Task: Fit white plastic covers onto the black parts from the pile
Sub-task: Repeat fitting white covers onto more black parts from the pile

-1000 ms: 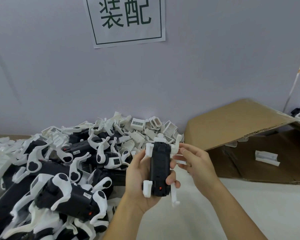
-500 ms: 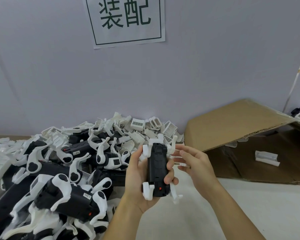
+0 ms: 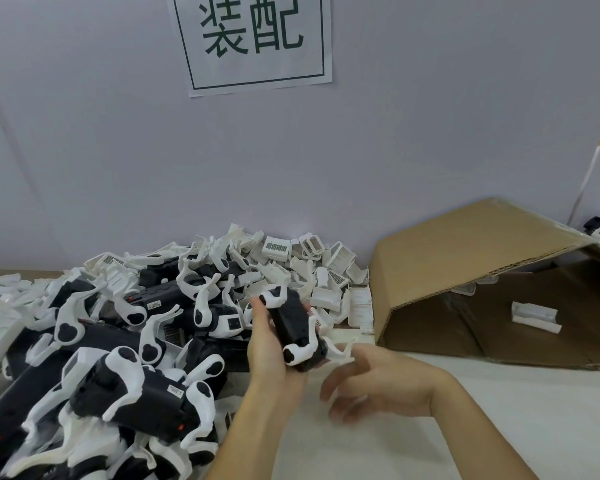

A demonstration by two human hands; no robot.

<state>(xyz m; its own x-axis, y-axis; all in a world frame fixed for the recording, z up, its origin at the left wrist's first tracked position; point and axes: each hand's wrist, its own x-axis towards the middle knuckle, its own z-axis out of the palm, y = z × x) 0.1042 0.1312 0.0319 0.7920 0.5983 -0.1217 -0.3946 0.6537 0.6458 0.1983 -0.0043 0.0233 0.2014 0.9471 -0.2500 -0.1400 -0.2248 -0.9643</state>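
Both forearms [image 3: 257, 427] bare, no sleeves, gloves, rings.

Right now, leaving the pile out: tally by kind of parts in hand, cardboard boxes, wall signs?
black part, held in the left hand: 1
cardboard box: 1
wall sign: 1
Total: 3

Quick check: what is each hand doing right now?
Left hand: grips the black part.
Right hand: open, fingers loose, holding nothing.
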